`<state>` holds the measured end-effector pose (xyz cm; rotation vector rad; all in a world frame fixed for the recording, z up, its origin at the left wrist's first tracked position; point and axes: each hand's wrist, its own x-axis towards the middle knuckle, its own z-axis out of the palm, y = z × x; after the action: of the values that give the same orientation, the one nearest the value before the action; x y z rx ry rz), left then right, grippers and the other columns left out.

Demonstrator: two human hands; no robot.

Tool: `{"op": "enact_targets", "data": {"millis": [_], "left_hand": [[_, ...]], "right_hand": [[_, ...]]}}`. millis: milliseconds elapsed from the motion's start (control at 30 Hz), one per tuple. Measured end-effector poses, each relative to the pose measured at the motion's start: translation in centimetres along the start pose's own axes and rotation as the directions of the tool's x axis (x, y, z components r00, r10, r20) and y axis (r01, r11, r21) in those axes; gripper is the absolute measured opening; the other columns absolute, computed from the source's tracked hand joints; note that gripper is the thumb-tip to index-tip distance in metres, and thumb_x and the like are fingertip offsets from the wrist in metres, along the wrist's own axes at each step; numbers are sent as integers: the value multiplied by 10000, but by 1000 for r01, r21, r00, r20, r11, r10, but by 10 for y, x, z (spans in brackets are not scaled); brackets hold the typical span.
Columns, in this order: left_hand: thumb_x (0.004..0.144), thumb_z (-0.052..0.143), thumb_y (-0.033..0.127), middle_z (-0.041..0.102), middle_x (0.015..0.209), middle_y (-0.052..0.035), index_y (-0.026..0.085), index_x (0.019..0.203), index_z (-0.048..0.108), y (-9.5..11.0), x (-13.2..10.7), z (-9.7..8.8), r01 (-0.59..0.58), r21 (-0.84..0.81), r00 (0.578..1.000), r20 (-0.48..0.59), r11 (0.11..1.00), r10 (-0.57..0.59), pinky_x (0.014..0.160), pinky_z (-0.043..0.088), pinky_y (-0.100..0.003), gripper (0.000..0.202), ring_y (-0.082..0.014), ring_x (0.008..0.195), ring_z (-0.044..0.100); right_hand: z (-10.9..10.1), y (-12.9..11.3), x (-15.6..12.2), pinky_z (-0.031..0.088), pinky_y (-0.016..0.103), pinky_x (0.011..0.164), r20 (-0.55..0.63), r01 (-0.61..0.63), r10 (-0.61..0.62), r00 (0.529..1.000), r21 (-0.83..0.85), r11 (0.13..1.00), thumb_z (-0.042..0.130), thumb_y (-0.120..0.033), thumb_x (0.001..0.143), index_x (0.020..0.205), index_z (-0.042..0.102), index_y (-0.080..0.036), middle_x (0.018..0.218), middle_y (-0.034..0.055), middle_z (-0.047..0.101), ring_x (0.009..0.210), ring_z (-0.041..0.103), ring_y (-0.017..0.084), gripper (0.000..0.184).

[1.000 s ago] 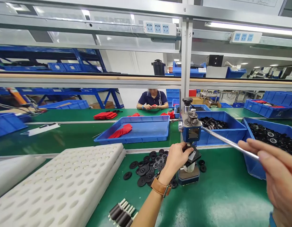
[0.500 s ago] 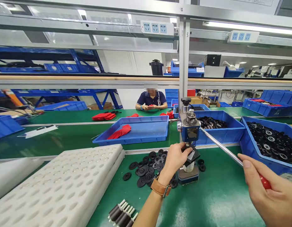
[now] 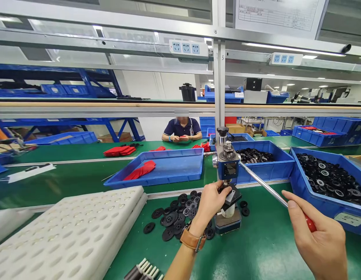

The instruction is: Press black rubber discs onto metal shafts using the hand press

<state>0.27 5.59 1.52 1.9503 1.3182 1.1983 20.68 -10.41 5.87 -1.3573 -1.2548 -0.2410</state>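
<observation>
A small blue hand press [image 3: 228, 171] stands on the green bench. My right hand [image 3: 317, 233] is closed round the red knob [image 3: 310, 223] at the end of the press lever [image 3: 263, 183], which slopes down toward me. Under the ram, my left hand [image 3: 212, 198] has its fingers curled at the black plate [image 3: 233, 197] of the press. Whatever those fingers pinch is hidden. Left of the press base lies a loose pile of black discs [image 3: 177, 219], partly behind my left wrist, and two more discs [image 3: 244, 210] sit to its right.
White foam trays [image 3: 66, 233] with round holes lie at left, dark rollers with white shafts [image 3: 142, 271] at the front. A blue tray [image 3: 171, 167] holds red cloth. Blue bins [image 3: 320, 194] of black parts stand at right. A person [image 3: 182, 130] sits opposite, hands on something red.
My view has tilted up and shifted, so the bench sits lower and further left. Both hands keep their places at the press and on the lever knob.
</observation>
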Motion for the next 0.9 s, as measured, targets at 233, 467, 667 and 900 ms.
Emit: {"op": "enact_targets", "data": {"millis": [233,467,667,900], "left_hand": [[865,651,365,777,800,-65,186,874,785,0,-1,1,-1,-6,1000,-9,1000,1,605,437,-251,224,-206,702,664],[885,629,366,776,815,-47,190,916,771,-3,-3,3,8,-28,1000,-5,1000,-8,624,437,-254,228,-198,713,663],[881,632,374,761,774,-46,184,882,761,-5,-3,4,9,13,1000,-20,1000,-9,604,421,-248,230,-193,693,655],[886,632,378,756,782,-44,183,910,770,-4,-3,4,2,15,1000,-23,1000,-1,617,424,-250,241,-190,699,645]], "right_hand": [[9,-5,-5,313,239,397,-196,-55,61,979,36,998,644,-346,935,966,828,-136,462,-63,413,379,334,75,281],[15,-4,-8,316,251,426,-251,-53,58,966,27,998,659,-333,933,956,828,-148,453,-65,397,388,321,72,252],[19,-4,-10,319,258,444,-254,-56,68,965,52,997,665,-305,934,959,828,-140,464,-60,415,401,324,75,233],[-3,-9,5,334,246,399,-32,-81,82,996,22,996,603,-359,955,999,826,-170,471,-51,467,376,366,91,296]]}}
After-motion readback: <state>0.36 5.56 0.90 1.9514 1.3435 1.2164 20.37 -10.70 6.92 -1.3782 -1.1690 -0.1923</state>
